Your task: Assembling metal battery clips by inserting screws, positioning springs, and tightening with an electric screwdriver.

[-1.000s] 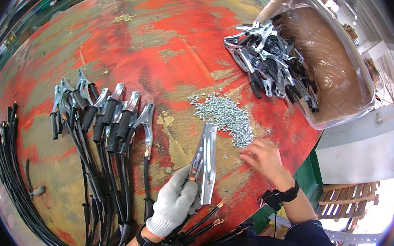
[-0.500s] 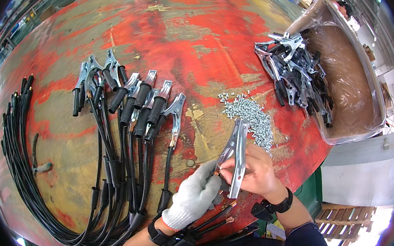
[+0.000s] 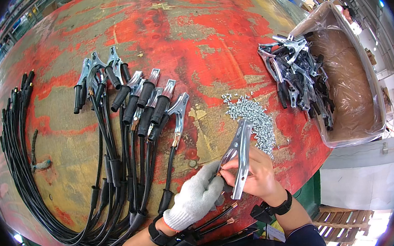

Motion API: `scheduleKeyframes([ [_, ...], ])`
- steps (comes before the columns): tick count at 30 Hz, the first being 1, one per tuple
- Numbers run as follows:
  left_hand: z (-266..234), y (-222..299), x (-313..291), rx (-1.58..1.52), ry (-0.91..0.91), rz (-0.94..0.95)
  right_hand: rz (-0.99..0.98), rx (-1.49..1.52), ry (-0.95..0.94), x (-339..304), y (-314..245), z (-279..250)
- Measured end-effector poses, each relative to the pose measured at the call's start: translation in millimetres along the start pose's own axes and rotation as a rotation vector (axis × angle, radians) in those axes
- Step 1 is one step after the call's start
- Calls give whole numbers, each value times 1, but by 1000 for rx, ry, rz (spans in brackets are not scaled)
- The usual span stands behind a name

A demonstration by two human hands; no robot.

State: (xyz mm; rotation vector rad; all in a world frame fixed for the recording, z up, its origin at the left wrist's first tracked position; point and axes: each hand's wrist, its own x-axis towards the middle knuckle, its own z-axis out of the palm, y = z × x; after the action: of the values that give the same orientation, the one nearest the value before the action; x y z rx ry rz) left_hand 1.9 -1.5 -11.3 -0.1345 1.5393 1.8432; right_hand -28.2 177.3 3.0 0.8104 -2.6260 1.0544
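1. The left hand [image 3: 196, 199], in a white knitted glove, is wrapped around the near end of a silver metal spring clamp [image 3: 243, 163], which it holds at a slant over the near right part of the bench [image 3: 208, 42].
2. The right hand [image 3: 256, 173] is bare and lies against the right side of the same clamp. Its thumb and forefinger are narrow together, their tips at the clamp's middle beside the glove; I cannot tell whether they pinch something small there.
3. Just beyond the clamp, a loose pile of small silver screws [image 3: 257, 117] spreads on the bench.
4. Left of the screws stands a cluster of clamps with black handles [image 3: 145, 93], joined to black cables [image 3: 16, 167]. The cables curve along the near side and up to the far left, where their other ends lie bunched.
5. Beside the left wrist, bare copper cable ends [image 3: 230, 221] point right.
6. At the far right, a cardboard box [image 3: 350, 77] with a clear plastic liner lies with its opening toward the left, and a heap of silver-and-black clamps [image 3: 296, 74] spills out onto the bench.
7. A short dark rod [image 3: 34, 144] with a grey end lies on the left, inside the cable curve.
8. A wooden pallet [image 3: 344, 225] shows on the near right, beyond the bench edge.
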Motion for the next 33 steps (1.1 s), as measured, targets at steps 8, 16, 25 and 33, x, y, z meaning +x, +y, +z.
scheduleKeyframes([
  [8, 1, 3, 0, -23, 4, -12, -2, -21, 42, -5, 4, 1],
  [16, 1, 1, -1, -36, 2, -14, 31, 29, 45, -9, 5, 8],
  [25, 0, 3, -2, -35, 10, 1, -53, -59, -120, -11, -2, -12],
  [33, 1, 10, -2, -8, 47, -7, -81, -25, -101, -21, 10, -12],
])
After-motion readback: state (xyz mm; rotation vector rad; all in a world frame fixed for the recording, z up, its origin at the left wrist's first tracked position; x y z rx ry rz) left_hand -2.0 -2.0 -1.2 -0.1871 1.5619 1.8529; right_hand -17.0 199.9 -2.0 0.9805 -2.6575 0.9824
